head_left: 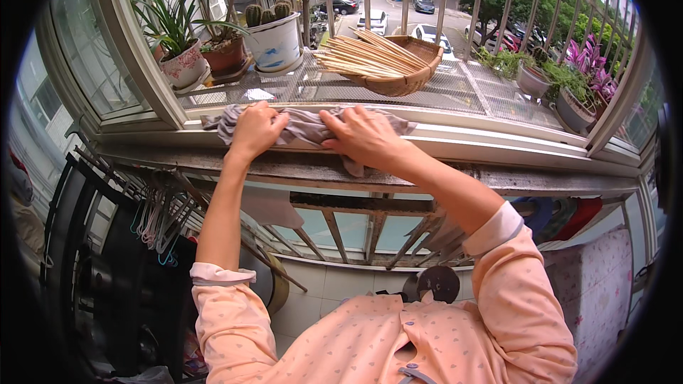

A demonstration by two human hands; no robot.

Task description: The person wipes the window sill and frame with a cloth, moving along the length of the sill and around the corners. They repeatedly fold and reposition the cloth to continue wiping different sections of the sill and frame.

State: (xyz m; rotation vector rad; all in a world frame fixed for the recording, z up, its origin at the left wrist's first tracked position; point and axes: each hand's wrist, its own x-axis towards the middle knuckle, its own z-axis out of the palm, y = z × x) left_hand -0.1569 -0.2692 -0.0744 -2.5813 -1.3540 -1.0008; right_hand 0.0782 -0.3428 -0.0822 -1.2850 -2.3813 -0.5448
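A crumpled greyish cloth lies along the window track, one corner of it hanging down over the ledge. My left hand is closed on the cloth's left part, its fingers curled over the frame. Farther right, my right hand presses on the same cloth, fingers bent round it and partly hidden from sight. Both forearms reach up from the lower edge in rolled peach sleeves.
Beyond the track, a woven basket of wooden sticks rests on a mesh shelf. Potted plants, including a cactus pot, stand left; more pots stand right. Metal bars close the far side. Hangers hang at lower left.
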